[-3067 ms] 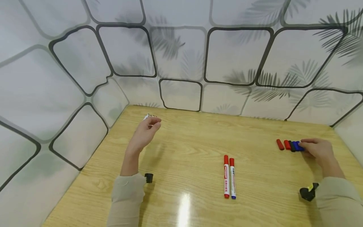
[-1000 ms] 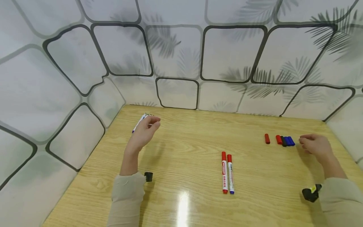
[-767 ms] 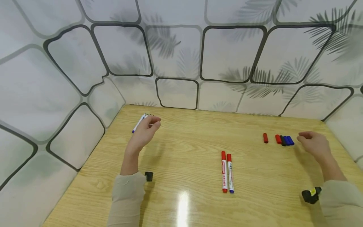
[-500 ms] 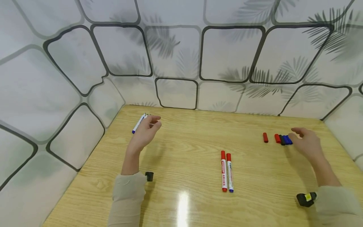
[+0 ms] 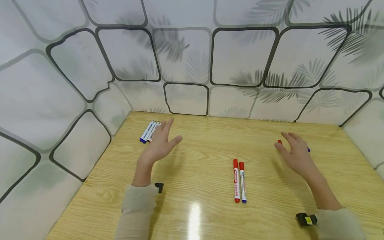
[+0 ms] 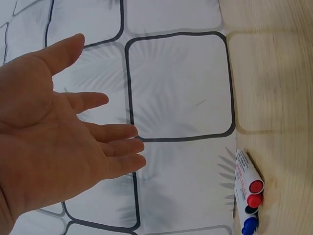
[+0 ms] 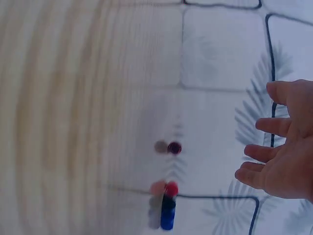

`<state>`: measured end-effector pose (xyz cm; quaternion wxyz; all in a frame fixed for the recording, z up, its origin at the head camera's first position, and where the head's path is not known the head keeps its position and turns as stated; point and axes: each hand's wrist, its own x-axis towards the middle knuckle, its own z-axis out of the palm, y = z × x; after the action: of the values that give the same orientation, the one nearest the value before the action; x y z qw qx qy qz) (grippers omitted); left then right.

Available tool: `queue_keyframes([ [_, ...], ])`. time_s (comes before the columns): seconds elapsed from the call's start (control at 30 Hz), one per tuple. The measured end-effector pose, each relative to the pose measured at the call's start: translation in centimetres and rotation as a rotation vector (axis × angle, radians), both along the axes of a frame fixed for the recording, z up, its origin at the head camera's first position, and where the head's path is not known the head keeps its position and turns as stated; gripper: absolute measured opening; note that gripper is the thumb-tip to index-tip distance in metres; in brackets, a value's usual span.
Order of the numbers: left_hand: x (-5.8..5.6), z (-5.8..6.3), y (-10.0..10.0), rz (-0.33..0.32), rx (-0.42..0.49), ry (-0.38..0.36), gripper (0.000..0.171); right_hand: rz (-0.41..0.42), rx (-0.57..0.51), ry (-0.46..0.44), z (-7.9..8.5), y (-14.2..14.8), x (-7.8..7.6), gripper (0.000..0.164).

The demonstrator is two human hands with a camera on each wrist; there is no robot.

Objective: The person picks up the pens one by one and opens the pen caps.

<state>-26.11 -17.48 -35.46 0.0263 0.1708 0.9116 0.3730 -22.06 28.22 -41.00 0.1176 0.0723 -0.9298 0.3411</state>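
My left hand [image 5: 160, 143] is spread, with nothing in its fingers. It hovers by a row of white markers [image 5: 146, 131] with blue and red ends, partly hidden behind the hand. In the left wrist view the fingers [image 6: 120, 132] are straight and apart from the markers [image 6: 247, 176]. My right hand [image 5: 297, 155], also spread and holding nothing, is above short marker caps and hides most of them. A red cap [image 5: 280, 141] and a blue cap [image 5: 308, 149] peek out. The right wrist view shows a lone red cap [image 7: 174, 148] beside a row of red, black and blue caps [image 7: 167, 218].
Two markers lie side by side mid-table: a red-ended marker [image 5: 236, 183] and a blue-ended marker [image 5: 243, 185], both with red caps. The wood table [image 5: 198, 143] meets a patterned wall covering [image 5: 189, 66] at the back and left.
My right hand drew back from the blue caps, then moved left over the row and spread its fingers. The left hand opened out from a loose curl, uncovering more of the white markers.
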Motion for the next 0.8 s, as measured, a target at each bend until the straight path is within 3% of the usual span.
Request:
queue_keyframes([
  [0.27, 0.7, -0.6, 2.2, -0.068, -0.178, 0.082, 0.082, 0.086, 0.117, 0.005, 0.1, -4.1, 1.3, 0.068],
  [0.6, 1.9, -1.7, 5.2, -0.146, -0.27, 0.058, 0.079, 0.139, 0.176, -0.061, -0.1, -6.8, 2.0, 0.07],
  [0.8, 3.2, -1.8, 7.9, -0.266, -0.391, 0.038, 0.067, 0.159, 0.16, -0.08, 0.5, -7.1, 2.3, 0.07],
])
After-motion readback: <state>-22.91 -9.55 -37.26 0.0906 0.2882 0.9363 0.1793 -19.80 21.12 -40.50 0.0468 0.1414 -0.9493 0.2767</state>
